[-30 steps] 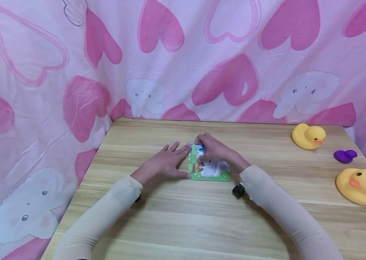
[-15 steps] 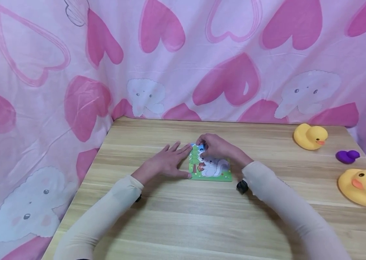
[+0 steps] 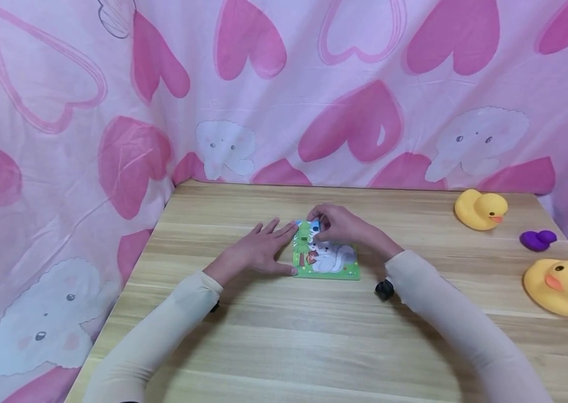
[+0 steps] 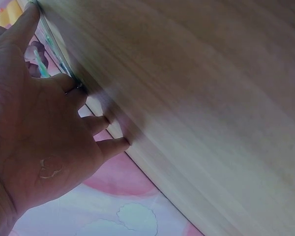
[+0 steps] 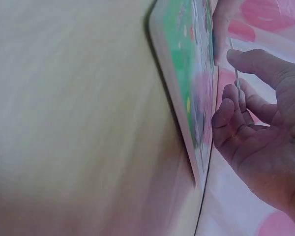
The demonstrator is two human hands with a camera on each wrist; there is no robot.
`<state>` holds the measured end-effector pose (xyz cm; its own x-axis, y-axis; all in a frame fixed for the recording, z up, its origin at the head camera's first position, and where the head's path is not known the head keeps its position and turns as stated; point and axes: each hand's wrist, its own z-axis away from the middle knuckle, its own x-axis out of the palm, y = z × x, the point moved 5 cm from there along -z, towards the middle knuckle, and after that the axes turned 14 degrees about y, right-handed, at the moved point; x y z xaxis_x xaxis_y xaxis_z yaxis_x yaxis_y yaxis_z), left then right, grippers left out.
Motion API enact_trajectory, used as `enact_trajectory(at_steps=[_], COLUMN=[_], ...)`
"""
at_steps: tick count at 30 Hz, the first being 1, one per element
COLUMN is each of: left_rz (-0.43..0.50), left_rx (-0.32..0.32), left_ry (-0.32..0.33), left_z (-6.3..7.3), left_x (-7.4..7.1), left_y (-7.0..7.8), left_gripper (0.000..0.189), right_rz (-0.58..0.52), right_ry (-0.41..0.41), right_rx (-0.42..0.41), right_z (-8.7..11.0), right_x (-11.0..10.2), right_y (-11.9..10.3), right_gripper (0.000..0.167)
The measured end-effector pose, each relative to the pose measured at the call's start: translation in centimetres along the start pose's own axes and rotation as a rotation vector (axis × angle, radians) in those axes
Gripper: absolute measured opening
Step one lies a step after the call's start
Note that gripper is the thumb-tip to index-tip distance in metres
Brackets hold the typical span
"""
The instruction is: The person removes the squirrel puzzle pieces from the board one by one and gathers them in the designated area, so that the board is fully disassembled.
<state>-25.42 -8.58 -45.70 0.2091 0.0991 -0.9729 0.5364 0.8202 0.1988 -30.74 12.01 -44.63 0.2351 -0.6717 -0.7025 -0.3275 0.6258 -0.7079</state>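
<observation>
A flat picture puzzle (image 3: 331, 266) with a white squirrel on green lies on the wooden table. My left hand (image 3: 255, 253) rests along its left edge, fingers spread, thumb at the lower left corner. In the left wrist view that hand's fingertips reach the tabletop. My right hand (image 3: 343, 225) is over the puzzle's upper part and pinches a thin puzzle piece (image 5: 236, 76) between thumb and fingers. The right wrist view shows this piece edge-on, raised off the puzzle surface. A small dark green patch shows among the tree picture on the left part of the puzzle.
At the table's right side sit two yellow toy ducks, one toward the back (image 3: 480, 210) and one nearer (image 3: 563, 288), with a small purple duck (image 3: 538, 240) between them. A pink heart-patterned curtain (image 3: 284, 101) hangs behind the table and along its left side.
My right hand has shifted slightly right and up, raising the puzzle piece, and a dark patch now shows in the tree picture. My left hand stays in place.
</observation>
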Motion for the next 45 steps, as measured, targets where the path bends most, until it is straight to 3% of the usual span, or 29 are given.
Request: enact_trajectory(at_steps=[11,18,23,30,33,39,45], left_rz=[0.011,0.029,0.021,0.024,0.024,0.021,0.015], left_rx=[-0.002,0.002,0.006,0.009,0.01,0.009,0.009], left_ry=[-0.003,0.001,0.002,0.006,0.012,0.009,0.007], left_z=[0.1,0.2,0.2,0.1,0.2,0.2,0.2], left_x=[-0.2,-0.2,0.0,0.0,0.1,0.1,0.1], left_y=[0.1,0.3,0.3,0.2,0.2,0.1,0.2], left_gripper=[0.112,0.113,0.113,0.113,0.112,0.112,0.111], right_rz=[-0.008,0.044,0.09,0.134,0.148,0.149,0.16], right_ry=[0.052,0.085,0.074,0.022,0.005,0.025,0.047], right_rx=[0.029,0.063,0.106,0.146,0.123,0.055,0.009], right_z=[2.8,5.2,6.6,7.3,7.1,6.2,4.8], right_x=[-4.1,-7.3,-8.5,-8.8,-8.7,-8.0,-5.7], right_y=[2.4,4.8,6.7,8.2,8.0,6.2,4.0], right_gripper=[0.044,0.044,0.042,0.04,0.041,0.043,0.043])
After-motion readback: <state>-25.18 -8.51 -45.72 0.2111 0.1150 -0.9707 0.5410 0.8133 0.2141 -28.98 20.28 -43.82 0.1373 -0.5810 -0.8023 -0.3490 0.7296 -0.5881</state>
